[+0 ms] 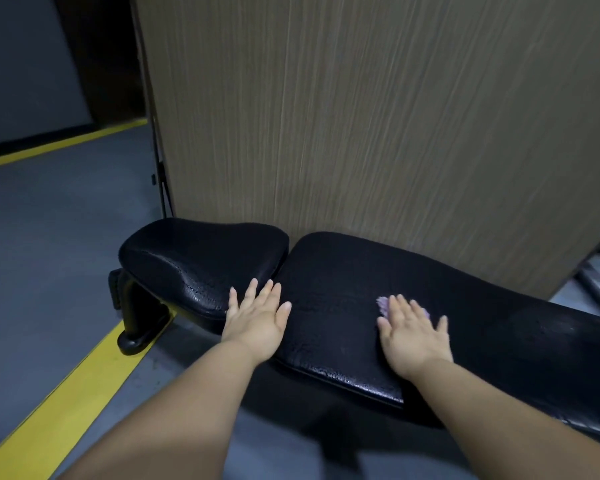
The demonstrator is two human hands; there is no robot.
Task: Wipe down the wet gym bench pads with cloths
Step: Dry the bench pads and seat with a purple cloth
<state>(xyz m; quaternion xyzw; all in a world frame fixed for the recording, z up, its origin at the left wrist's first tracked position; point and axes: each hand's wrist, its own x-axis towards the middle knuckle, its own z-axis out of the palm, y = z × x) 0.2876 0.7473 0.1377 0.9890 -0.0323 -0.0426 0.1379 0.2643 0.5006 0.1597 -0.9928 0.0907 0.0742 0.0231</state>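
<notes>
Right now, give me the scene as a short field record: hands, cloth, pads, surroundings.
left hand: flat, fingers spread, empty, over the gap between the two pads
right hand: flat, pressing the cloth onto the long pad
cloth: light purple, mostly hidden under the right hand
seat pad: black, short, left of the gap
long pad: black, glossy cracked surface, runs off to the right
backdrop: wood-grain panel upright behind the bench
floor: grey with yellow lines

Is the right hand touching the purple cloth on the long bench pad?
Touching. The head view shows the right hand spread flat on the purple cloth, pressing it onto the long bench pad; only the cloth's edges show past the fingers.
</notes>
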